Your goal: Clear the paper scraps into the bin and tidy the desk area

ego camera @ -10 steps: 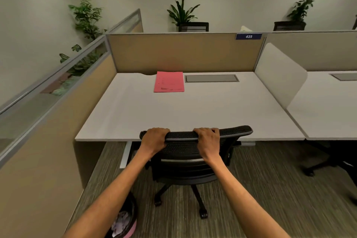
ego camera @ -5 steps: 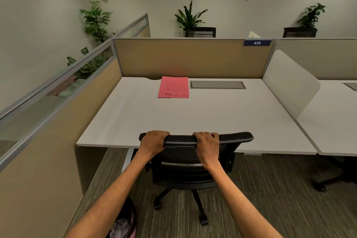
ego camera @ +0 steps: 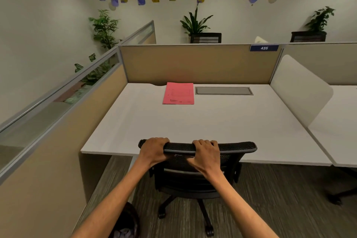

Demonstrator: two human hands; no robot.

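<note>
A black mesh office chair (ego camera: 237, 147) stands at the front edge of the white desk (ego camera: 212, 121). My left hand (ego camera: 153, 149) grips the left end of its top rail. My right hand (ego camera: 205, 152) grips the rail near its middle. A pink folder (ego camera: 178, 93) lies flat at the back of the desk. On the floor at the lower left, a dark bin (ego camera: 126, 222) holds crumpled paper scraps (ego camera: 122, 233), partly hidden behind my left forearm.
Tan cubicle panels (ego camera: 193, 63) wall the desk at the back and left. A grey cable hatch (ego camera: 223, 91) sits beside the folder. A white divider (ego camera: 301, 91) separates the neighbouring desk on the right. Another chair's base (ego camera: 340, 197) shows at far right. Carpet lies behind the chair.
The chair has rolled forward toward the desk with both hands still on its rail; the view has tilted up, so the bin shows less.
</note>
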